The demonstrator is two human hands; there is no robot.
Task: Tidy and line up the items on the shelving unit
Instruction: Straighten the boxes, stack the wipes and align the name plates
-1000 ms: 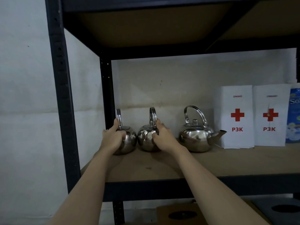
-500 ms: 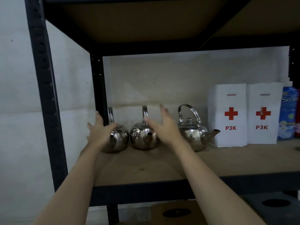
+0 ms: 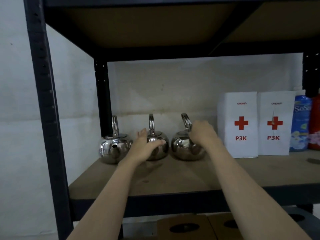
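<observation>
Head view. The middle kettle (image 3: 156, 144) served as the landmark: it stood on the wooden shelf board (image 3: 181, 175) of the dark metal shelving unit (image 3: 46, 108), handle upright.

Left of the middle kettle, just apart from it, stood the left kettle (image 3: 113, 148), its spout facing the camera, close to the rear upright post. Right of the middle kettle, a narrow gap away, stood the right kettle (image 3: 186, 148), its handle tilted slightly left.

The left hand (image 3: 144, 148) lay across the front and left side of the middle kettle, fingers spread and loosely cupped, thumb raised beside the handle base. Whether the palm pressed the metal could not be told.

The right hand (image 3: 203, 133) was curled closed around the lower part of the right kettle's handle, on the side away from the middle kettle.

Further right of the middle kettle, beyond the right kettle, two white first-aid boxes (image 3: 241, 125) marked P3K with red crosses stood side by side, touching. Past them stood a blue bottle (image 3: 300, 125) and then a red bottle (image 3: 315, 123) at the frame edge.

Below the shelf, under the middle kettle, cardboard boxes (image 3: 185, 226) showed.
</observation>
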